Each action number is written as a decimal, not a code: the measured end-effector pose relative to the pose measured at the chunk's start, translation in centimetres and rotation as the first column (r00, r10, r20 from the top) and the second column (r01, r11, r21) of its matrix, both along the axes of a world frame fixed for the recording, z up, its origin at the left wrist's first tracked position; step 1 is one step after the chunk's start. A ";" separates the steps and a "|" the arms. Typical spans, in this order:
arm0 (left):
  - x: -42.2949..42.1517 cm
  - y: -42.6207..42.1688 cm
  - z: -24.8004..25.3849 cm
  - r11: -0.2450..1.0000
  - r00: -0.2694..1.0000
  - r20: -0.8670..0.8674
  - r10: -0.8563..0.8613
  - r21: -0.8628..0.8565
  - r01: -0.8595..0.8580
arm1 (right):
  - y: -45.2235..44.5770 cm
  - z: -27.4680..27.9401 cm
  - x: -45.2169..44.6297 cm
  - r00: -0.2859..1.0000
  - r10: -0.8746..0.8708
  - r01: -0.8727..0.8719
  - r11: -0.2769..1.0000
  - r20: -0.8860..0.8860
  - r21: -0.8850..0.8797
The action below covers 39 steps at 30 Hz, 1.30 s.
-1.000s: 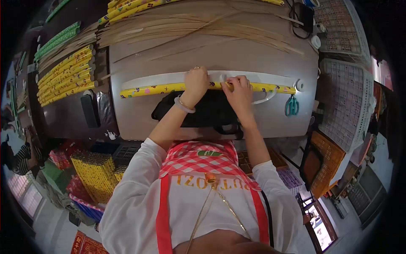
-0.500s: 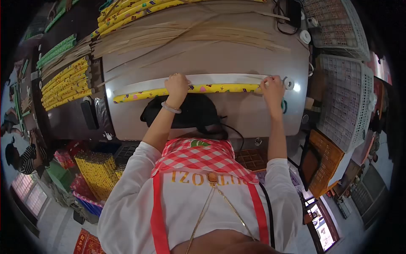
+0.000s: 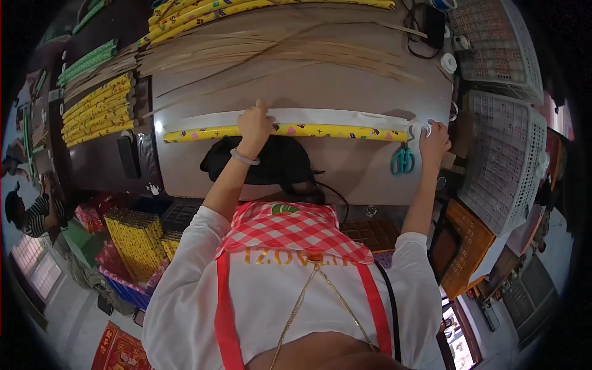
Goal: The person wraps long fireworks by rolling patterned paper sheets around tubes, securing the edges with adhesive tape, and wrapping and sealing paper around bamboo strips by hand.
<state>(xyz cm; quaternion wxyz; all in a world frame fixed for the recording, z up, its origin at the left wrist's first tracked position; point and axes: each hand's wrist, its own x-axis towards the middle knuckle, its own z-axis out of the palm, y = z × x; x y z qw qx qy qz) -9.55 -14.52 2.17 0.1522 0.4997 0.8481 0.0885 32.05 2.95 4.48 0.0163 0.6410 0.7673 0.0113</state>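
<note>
A long roll of yellow patterned paper point(image 3: 333, 131) lies across the table, with a strip of its white underside point(image 3: 320, 116) showing along the far edge. My left hand point(image 3: 254, 126) presses down on it left of the middle, fingers bent and closed over the paper. Beyond the roll's right end, my right hand point(image 3: 435, 143) has its fingers closed around a small roll of tape point(image 3: 425, 130). Teal-handled scissors point(image 3: 402, 160) lie just below that end, their blades hidden under the paper. A black bag point(image 3: 259, 161) rests beneath my left forearm.
Thin wooden strips point(image 3: 277, 54) and more yellow rolls point(image 3: 271, 15) lie at the back. Finished-looking yellow tubes point(image 3: 98, 117) are stacked at left beside a black phone point(image 3: 129, 154). Plastic crates point(image 3: 502, 154) stand on the right. A white tape roll point(image 3: 448, 63) sits near the table's right edge.
My right hand has moved right, from the right end of the paper roll to the tape, uncovering the scissors. My left hand stays on the paper in nearly the same spot.
</note>
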 end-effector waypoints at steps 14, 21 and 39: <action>-1.3 -1.9 2.1 0.932 0.987 0.088 -0.136 0.349 0.098 | -11.0 4.7 -11.6 0.940 0.120 -0.038 0.967 -0.319 0.252; -13.1 -5.9 2.1 0.898 0.999 -0.043 -0.027 0.438 0.043 | -16.1 6.6 -16.6 0.918 0.185 -0.078 0.951 -0.349 0.299; -22.2 -1.6 -1.4 0.769 0.843 -0.047 -0.535 0.385 0.510 | -34.8 9.5 -34.3 0.719 0.168 -0.011 0.973 -0.674 0.231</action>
